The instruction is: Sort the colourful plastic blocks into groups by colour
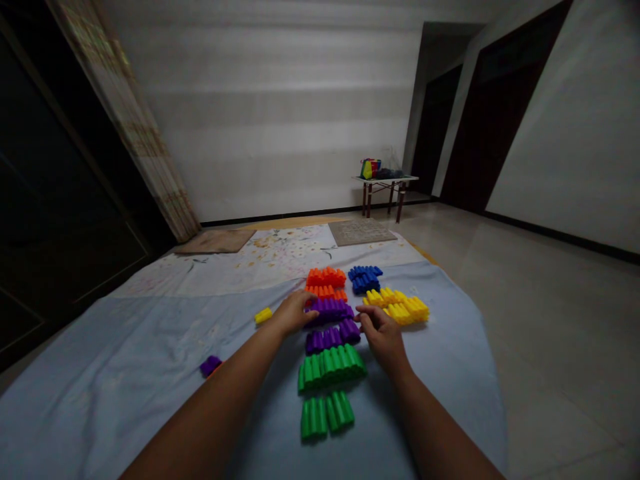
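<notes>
Rows of small ridged plastic pieces lie on the light blue cloth. My left hand [296,312], its fingers apart, touches the left end of the upper purple row [330,310]. At that row's right end is my right hand [383,333], with fingers bent and spread and nothing visible in them. A second purple row [333,338] lies nearer me, followed by a long green row [333,367] and a shorter green row [327,415]. Orange rows [326,277] sit beyond the purple ones. Blue pieces [366,279] and yellow pieces [405,308] are at the right.
One yellow piece [263,315] and a purple piece [211,365] lie apart on the left, with a bit of orange beside my left forearm. Two flat mats [363,232] rest at the far edge. A small table [410,178] with a colourful bag stands by the wall.
</notes>
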A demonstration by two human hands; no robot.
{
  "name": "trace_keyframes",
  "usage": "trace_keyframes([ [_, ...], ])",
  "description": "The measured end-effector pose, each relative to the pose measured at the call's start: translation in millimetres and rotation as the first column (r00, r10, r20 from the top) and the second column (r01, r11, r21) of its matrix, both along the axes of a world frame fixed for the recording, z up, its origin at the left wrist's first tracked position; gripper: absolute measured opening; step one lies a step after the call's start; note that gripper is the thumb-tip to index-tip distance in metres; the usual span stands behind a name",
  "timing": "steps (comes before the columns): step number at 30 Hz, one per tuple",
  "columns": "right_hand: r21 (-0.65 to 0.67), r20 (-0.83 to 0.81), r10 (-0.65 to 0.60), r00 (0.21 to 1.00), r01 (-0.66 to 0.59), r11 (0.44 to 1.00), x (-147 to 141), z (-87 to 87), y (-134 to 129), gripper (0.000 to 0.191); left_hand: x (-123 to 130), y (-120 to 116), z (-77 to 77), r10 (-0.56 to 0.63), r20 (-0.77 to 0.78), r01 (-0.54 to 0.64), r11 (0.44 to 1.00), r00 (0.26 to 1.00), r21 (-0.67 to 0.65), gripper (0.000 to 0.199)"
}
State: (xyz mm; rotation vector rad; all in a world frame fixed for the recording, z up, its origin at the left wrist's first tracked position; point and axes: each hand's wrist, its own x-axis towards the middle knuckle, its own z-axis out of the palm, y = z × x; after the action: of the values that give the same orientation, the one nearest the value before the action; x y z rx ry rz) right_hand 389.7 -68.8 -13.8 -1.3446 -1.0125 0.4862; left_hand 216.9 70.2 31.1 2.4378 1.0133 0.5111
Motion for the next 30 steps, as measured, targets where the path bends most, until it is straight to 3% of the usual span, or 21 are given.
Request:
trace_keyframes([
  [5,0.01,-0.012,0.005,1.0,-0.005,1.0,-1,0.3,0,0.028,4,0,-6.2,-0.001,0.038,0.002,1.0,0.999,-0.017,0.033],
  [9,0.012,-0.021,0.007,1.0,-0.007,1.0,0,-1.3,0,0.028,-10,-2,0.0,0.078,0.118,-0.075,0.997,0.99,-0.029,0.044],
  [12,-0.009,-0.026,0.005,1.0,-0.005,1.0,1,-2.6,0,0.029,-45,-4,7.8,0.213,0.196,-0.21,0.977,0.957,-0.036,0.049],
  [14,-0.017,-0.022,0.022,1.0,-0.023,1.0,1,-3.2,0,0.03,-77,-6,7.7,0.372,0.319,-0.368,0.927,0.872,-0.075,0.049],
  [18,-0.023,-0.016,0.048,0.999,-0.049,0.999,1,-5.6,-2,0.031,-148,-14,-11.0,0.623,0.448,-0.628,0.761,0.641,-0.16,0.047],
  [21,-0.048,0.008,0.041,0.999,-0.04,0.998,2,-8.1,-2,0.033,-186,-25,-30.9,0.691,0.426,-0.703,0.693,0.584,-0.16,0.048],
  [25,-0.066,0.036,0.033,0.999,-0.031,0.997,4,-10.3,-2,0.036,-205,-41,-50.4,0.703,0.387,-0.718,0.683,0.597,-0.134,0.045],
  [30,-0.064,0.032,0.033,0.999,-0.031,0.997,3,-12.1,-3,0.035,-207,-48,-63.2,0.626,0.331,-0.641,0.763,0.706,-0.076,0.037],
])
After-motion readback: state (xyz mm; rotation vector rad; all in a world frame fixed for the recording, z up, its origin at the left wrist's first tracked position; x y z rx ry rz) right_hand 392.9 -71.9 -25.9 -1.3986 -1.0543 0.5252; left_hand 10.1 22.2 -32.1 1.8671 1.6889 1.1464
